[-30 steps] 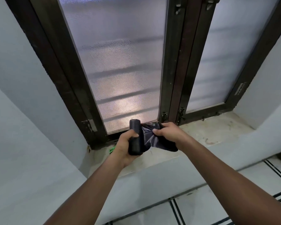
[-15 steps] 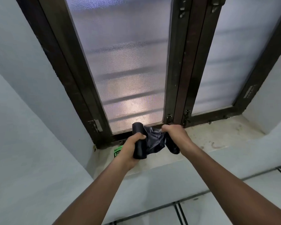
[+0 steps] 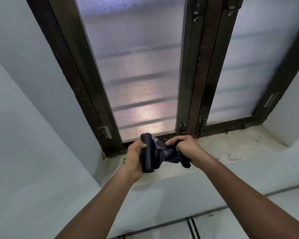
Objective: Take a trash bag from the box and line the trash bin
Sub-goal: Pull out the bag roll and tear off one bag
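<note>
My left hand [image 3: 135,159] grips a black roll of trash bags [image 3: 148,152], held upright above the window sill [image 3: 231,149]. A loose, crumpled black bag [image 3: 167,155] trails from the roll to the right, and my right hand [image 3: 185,146] is closed on its bunched end. A small piece of the box with green print [image 3: 124,160] peeks out on the sill behind my left wrist; the rest of it is hidden. No trash bin is in view.
A dark-framed window with frosted glass [image 3: 138,75] rises straight behind my hands. White walls [image 3: 33,135] close in on the left and right. Below the sill, a tiled floor with dark stripes [image 3: 248,223] shows at the bottom right.
My hands have stayed together over the sill while the view tilted up a little. My right hand has gathered more of the loose bag, drawing it closer to the roll.
</note>
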